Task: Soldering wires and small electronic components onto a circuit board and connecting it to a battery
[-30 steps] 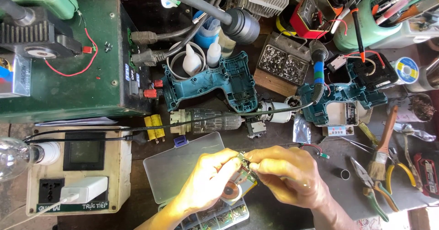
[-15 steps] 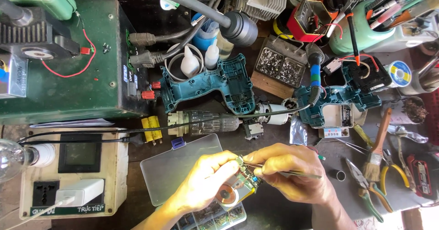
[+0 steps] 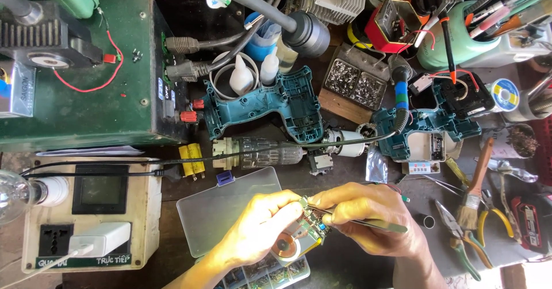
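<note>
Pinching fingers of left hand [image 3: 259, 231] and right hand [image 3: 374, 220], half-hiding small circuit board [image 3: 313, 231].

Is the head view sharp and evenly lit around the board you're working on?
Head view: the small circuit board between the left hand and right hand is sharp, though tiny. Bright daylight falls on the hands; the tweezers glint; bottom right corner blows out white; upper bench lies in shade.

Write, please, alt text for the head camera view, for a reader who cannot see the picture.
Two bare hands work over a crowded repair bench: the left hand holds a small circuit board and the right hand touches it with metal tweezers. Behind them lie a teal drill housing, a drill motor and a clear plastic parts box.
</note>
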